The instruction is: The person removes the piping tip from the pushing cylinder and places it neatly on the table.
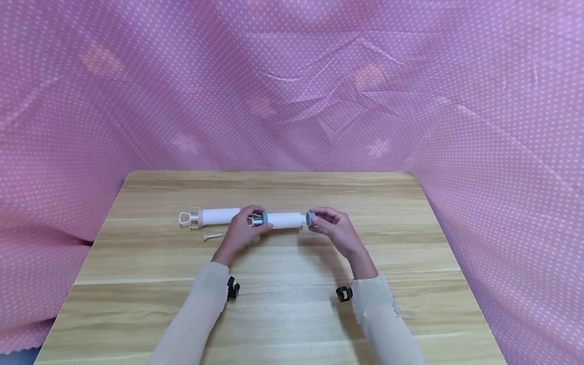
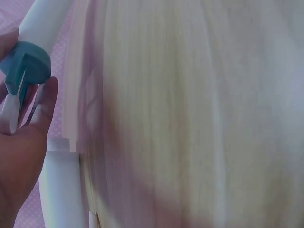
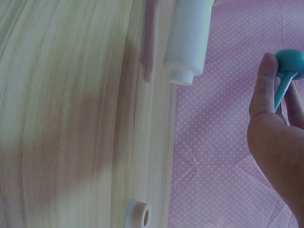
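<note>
My left hand (image 1: 242,228) grips the teal collar (image 2: 38,61) at one end of a white syringe-like tube (image 1: 285,220). This tube is held level above the table, and its narrow neck (image 3: 181,77) points right. Its pale handle is partly hidden by the left hand. My right hand (image 1: 339,230) pinches a teal ring-shaped cap (image 1: 311,218) just beyond the neck, with a gap between them. In the right wrist view, a thin teal stem runs from the cap (image 3: 290,61) between the fingers.
A second white tube (image 1: 221,216) with a pale pink collar (image 1: 199,217) and a loop handle (image 1: 184,218) lies left of my hands. Near it is a small white tapered piece (image 1: 212,236). A pale ring-like piece (image 3: 137,213) sits on the wooden table (image 1: 292,314). Pink dotted cloth (image 1: 292,101) surrounds the table.
</note>
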`<action>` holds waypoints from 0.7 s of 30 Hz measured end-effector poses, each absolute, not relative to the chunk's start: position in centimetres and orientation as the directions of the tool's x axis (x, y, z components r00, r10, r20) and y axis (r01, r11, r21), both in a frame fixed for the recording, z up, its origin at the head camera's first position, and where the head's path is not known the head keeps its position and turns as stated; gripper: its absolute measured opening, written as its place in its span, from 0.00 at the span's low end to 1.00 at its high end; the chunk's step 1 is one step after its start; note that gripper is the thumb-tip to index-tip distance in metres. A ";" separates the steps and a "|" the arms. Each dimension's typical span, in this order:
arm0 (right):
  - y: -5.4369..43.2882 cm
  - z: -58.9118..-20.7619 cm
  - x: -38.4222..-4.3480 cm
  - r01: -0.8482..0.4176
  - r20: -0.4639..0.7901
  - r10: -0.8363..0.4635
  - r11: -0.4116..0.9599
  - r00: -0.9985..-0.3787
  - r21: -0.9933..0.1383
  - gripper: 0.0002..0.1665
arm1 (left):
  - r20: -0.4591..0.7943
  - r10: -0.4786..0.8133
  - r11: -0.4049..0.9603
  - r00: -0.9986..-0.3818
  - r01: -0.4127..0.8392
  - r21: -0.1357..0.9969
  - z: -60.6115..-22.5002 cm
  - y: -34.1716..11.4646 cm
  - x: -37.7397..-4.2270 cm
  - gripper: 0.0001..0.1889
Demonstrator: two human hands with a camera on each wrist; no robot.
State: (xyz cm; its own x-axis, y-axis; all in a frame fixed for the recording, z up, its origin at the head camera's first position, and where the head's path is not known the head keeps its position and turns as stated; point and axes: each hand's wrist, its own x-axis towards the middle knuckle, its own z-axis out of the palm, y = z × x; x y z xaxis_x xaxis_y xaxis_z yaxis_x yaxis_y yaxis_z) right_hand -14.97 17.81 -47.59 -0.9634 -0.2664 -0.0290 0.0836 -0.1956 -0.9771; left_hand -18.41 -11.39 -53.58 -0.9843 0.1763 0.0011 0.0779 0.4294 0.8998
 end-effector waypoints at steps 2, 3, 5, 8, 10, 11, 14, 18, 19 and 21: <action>17.8 -47.7 -15.0 0.084 -0.028 -0.270 -0.196 -0.962 -0.977 0.20 | -0.002 0.189 0.436 -0.982 0.082 0.896 -53.7 -11.5 -18.7 0.33; 17.8 -47.7 -15.1 0.083 -0.027 -0.273 -0.196 -0.962 -0.977 0.20 | -0.004 0.195 0.440 -0.981 0.083 0.894 -53.7 -11.5 -18.8 0.33; 17.8 -47.7 -15.1 0.082 -0.024 -0.281 -0.196 -0.959 -0.977 0.20 | -0.011 0.202 0.438 -0.979 0.080 0.895 -53.7 -11.6 -19.0 0.33; 17.8 -47.8 -15.1 0.079 -0.018 -0.291 -0.202 -0.957 -0.976 0.21 | -0.026 0.211 0.426 -0.977 0.068 0.902 -53.8 -11.8 -19.0 0.34; 17.8 -47.8 -15.1 0.080 -0.016 -0.297 -0.203 -0.955 -0.976 0.21 | -0.038 0.217 0.425 -0.975 0.059 0.903 -53.9 -11.8 -19.0 0.34; 17.8 -47.8 -15.1 0.081 -0.017 -0.299 -0.204 -0.954 -0.976 0.21 | -0.045 0.222 0.427 -0.974 0.056 0.903 -53.9 -11.8 -19.0 0.34; 17.8 -47.8 -15.1 0.084 -0.021 -0.301 -0.201 -0.953 -0.976 0.21 | -0.051 0.234 0.432 -0.971 0.056 0.900 -54.2 -11.8 -19.0 0.33; 17.8 -47.8 -15.2 0.089 -0.026 -0.297 -0.202 -0.954 -0.975 0.21 | -0.045 0.244 0.421 -0.969 0.064 0.905 -54.3 -11.6 -19.0 0.32; 17.8 -47.8 -15.1 0.089 -0.026 -0.296 -0.203 -0.955 -0.975 0.21 | -0.046 0.247 0.419 -0.968 0.064 0.906 -54.4 -11.5 -19.0 0.32; 17.8 -47.7 -15.1 0.090 -0.026 -0.294 -0.207 -0.955 -0.974 0.21 | -0.053 0.250 0.415 -0.967 0.057 0.908 -54.5 -11.5 -19.0 0.32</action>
State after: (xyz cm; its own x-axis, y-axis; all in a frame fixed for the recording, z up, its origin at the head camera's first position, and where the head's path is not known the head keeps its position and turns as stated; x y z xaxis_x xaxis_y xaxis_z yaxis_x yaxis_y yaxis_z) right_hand -15.13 17.76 -47.73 -0.9553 -0.2944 -0.0261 0.0903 -0.2066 -0.9743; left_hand -19.02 -11.47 -54.47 -0.9669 0.2497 -0.0532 0.0572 0.4147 0.9081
